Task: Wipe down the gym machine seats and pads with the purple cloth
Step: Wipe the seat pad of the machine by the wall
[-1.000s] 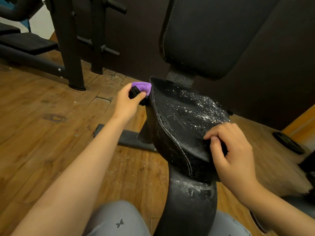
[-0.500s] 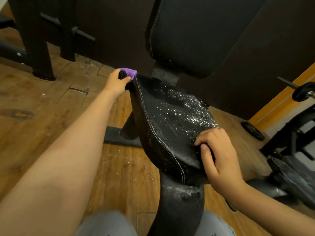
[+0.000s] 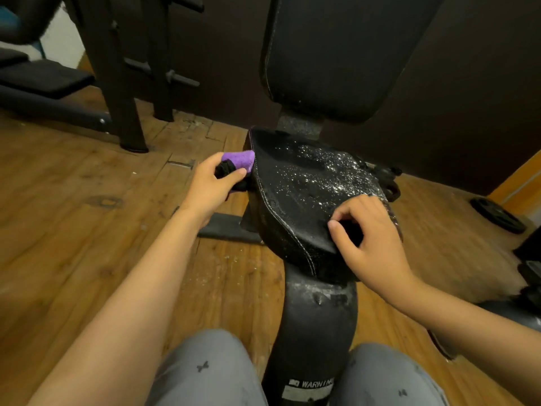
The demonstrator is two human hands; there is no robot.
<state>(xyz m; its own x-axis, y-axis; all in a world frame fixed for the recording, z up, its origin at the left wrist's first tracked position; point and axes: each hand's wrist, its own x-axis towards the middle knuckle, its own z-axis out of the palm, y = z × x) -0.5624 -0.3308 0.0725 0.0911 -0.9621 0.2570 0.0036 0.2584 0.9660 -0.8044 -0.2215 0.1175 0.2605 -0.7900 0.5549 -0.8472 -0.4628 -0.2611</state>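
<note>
the left hand [image 3: 212, 183] sits left of centre in the frame, its fingers [image 3: 212, 159] curled round a bunched purple cloth [image 3: 238, 161], with a black patch of it showing between thumb and forefinger; the cloth's purple end pokes out above the hand and touches the left edge of the seat [image 3: 295, 200], near its rear corner; the seat is black, tilted, edged with pale stitching and speckled with bright droplets across its middle and right part; the right hand [image 3: 371, 244] is at centre right, fingers curled over the seat's right edge and thumb tip pressed on the top surface near the front, so it grips the seat; in the upper middle of the frame stands the black back pad [image 3: 328, 54], upright behind the seat; below the seat a thick black post [image 3: 316, 323] runs down to the bottom edge between the person's knees in grey trousers [image 3: 210, 370], and bears a label [image 3: 314, 383] reading "warning"; the wooden floor [image 3: 73, 215] fills the left half; dark rack uprights [image 3: 117, 83] rise in the upper left, with a flat black bench [image 3: 44, 77] at the far left; a round weight plate [image 3: 497, 215] lies on the floor near the right edge.
</note>
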